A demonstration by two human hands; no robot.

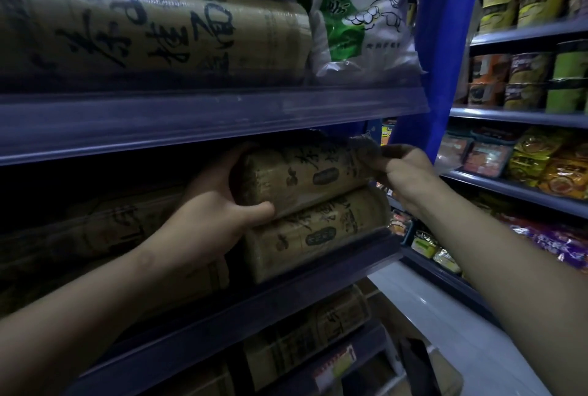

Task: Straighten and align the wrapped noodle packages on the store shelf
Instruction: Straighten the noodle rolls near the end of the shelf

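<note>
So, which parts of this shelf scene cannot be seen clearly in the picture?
Head view only:
- Left hand fingers: hidden behind the upper noodle package.
- Packages at far left: lost in shadow.
- Price tag text on the bottom shelf: too small, blurred.
- Right hand grip: fingertips blurred.

Two bare hands in view: left hand (219, 205), right hand (401, 170).

Tan paper-wrapped cylindrical noodle packages with black brush lettering:
- one large roll (152, 33) on the upper shelf;
- two stacked at the middle shelf's right end, upper roll (305, 173) on lower roll (321, 233);
- more in the dark to their left, count unclear;
- at least two on the shelf below (311, 332).

One white-and-green plastic bag (359, 11) beside the large roll.

Blue shelf edges on this rack: three (222, 119).

Neighbouring rack: round tubs and bright packets, too many and too blurred to count.
</note>
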